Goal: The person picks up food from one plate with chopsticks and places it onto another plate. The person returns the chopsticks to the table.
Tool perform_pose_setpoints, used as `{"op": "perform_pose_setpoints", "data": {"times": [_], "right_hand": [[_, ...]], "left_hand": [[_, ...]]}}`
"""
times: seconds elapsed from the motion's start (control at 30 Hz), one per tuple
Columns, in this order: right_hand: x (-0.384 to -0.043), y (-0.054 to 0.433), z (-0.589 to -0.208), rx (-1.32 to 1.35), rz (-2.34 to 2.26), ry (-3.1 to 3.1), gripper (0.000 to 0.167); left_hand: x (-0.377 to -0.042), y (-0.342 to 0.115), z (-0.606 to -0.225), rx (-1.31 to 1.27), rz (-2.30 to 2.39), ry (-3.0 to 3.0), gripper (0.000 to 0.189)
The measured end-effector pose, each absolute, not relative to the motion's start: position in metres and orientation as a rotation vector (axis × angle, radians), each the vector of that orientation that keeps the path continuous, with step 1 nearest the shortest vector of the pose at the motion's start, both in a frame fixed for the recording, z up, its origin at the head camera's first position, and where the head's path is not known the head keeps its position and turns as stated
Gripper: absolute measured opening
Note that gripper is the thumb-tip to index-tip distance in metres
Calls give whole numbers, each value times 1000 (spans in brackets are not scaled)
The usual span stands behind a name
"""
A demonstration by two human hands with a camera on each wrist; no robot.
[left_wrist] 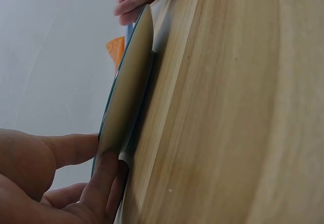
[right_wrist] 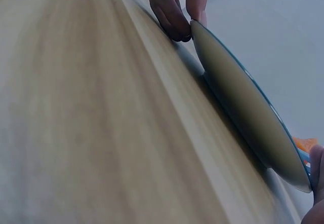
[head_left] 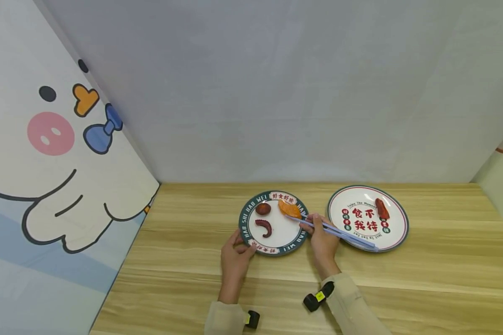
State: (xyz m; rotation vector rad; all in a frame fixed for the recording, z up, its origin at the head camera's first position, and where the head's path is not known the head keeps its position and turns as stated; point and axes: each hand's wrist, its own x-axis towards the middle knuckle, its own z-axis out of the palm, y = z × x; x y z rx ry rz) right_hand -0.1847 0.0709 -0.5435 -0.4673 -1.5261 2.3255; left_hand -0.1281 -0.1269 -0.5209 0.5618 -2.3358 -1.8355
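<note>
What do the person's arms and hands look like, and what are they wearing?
The left hand and right hand are bare, without gloves. The left sleeve and right sleeve are plain beige. Near the cuffs are a left black gadget and a right black gadget, small and chunky, each with a bit of yellow.

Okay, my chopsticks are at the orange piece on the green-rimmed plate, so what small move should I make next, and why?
I'd probably squeeze the chopsticks gently with your right hand: their tips are at the orange piece, but I can't tell if the grip is firm. Your left hand already holds the green-rimmed plate.
</note>
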Motion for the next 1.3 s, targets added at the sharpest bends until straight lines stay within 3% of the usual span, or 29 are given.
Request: {"op": "perform_pose_setpoints", "data": {"times": [1.3], "right_hand": [[-177,78,-539,-565,2466,-1262,30]], "left_hand": [[-129,-126,-521,555,-1833,-2337,68]]}}
